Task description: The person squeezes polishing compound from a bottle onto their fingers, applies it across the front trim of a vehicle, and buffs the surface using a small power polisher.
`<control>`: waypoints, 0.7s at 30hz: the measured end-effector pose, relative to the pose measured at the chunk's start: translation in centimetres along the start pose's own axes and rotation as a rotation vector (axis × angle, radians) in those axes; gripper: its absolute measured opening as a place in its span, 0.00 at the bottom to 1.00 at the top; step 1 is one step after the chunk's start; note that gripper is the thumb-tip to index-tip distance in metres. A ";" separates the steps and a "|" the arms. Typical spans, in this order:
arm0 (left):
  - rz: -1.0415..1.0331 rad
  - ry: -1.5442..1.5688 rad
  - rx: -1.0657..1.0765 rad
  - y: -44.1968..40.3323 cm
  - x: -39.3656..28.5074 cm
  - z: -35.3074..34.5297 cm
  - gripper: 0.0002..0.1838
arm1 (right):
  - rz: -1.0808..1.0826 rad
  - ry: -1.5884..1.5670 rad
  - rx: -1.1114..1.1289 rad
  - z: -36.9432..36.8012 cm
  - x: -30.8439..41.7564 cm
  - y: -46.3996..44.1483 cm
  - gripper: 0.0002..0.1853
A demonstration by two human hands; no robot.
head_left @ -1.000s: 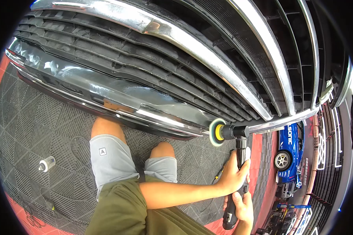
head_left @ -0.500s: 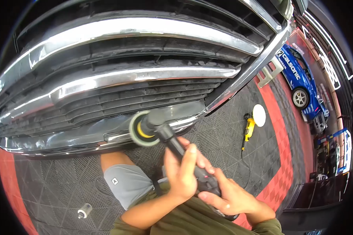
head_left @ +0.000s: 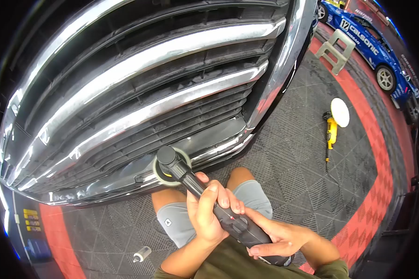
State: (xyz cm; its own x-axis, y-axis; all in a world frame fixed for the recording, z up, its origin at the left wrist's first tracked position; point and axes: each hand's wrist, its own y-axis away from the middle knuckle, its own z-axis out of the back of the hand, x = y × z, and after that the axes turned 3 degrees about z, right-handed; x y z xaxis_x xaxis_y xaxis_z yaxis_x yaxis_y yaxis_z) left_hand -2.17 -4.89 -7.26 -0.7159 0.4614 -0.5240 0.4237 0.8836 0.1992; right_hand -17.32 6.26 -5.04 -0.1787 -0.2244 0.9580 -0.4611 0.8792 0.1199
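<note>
Both my hands are closed around a black handheld polisher (head_left: 198, 187), which slants across the middle of the view. My left hand (head_left: 209, 210) wraps the neck behind its head. Farther back, my right hand (head_left: 279, 236) grips the thick rear of the body, thumb laid along it. The polisher's round pale pad (head_left: 185, 157) faces the lower trim of a car's front bumper (head_left: 214, 149). Whether the pad touches the trim, I cannot tell. Above it spreads the grille (head_left: 139, 74) with wide chrome bars and dark dusty slats.
A yellow polisher (head_left: 331, 132) with a white pad lies on the dark tiled floor (head_left: 293, 153) to the right. A small bottle (head_left: 142, 254) lies at lower left. Farther off are a step stool (head_left: 336, 50) and a blue race car (head_left: 358, 37). Red tiles (head_left: 375, 186) border the floor.
My view has turned, so the stool, yellow polisher and bottle appear farther right. The held polisher's head has rotated, its pad now turned more toward the bumper. Both hands keep their grip.
</note>
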 end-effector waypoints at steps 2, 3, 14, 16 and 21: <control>-0.027 0.037 0.024 -0.1 0.1 0.7 0.11 | 0.080 -0.074 0.034 0.4 -0.9 -0.7 0.49; -0.035 0.082 0.043 -0.1 -0.1 1.3 0.12 | 0.137 -0.135 0.050 0.5 -1.6 -1.1 0.48; -0.048 0.065 0.020 -1.8 1.9 -1.8 0.10 | 0.294 -0.307 0.129 4.1 -2.4 0.5 0.49; -0.035 0.106 0.019 -1.9 2.7 -2.4 0.10 | 0.383 -0.187 0.060 4.2 -2.4 1.0 0.48; 0.022 0.150 0.037 -2.0 4.4 -4.0 0.10 | 0.315 -0.142 0.055 5.5 -1.3 3.2 0.49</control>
State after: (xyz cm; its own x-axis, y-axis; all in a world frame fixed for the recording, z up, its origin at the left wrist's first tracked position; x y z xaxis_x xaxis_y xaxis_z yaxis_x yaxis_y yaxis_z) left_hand -8.42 -4.27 -6.63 -0.7800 0.4896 -0.3897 0.4584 0.8710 0.1767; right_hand -23.30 7.04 -7.36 -0.4371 -0.0051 0.8994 -0.4096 0.8914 -0.1940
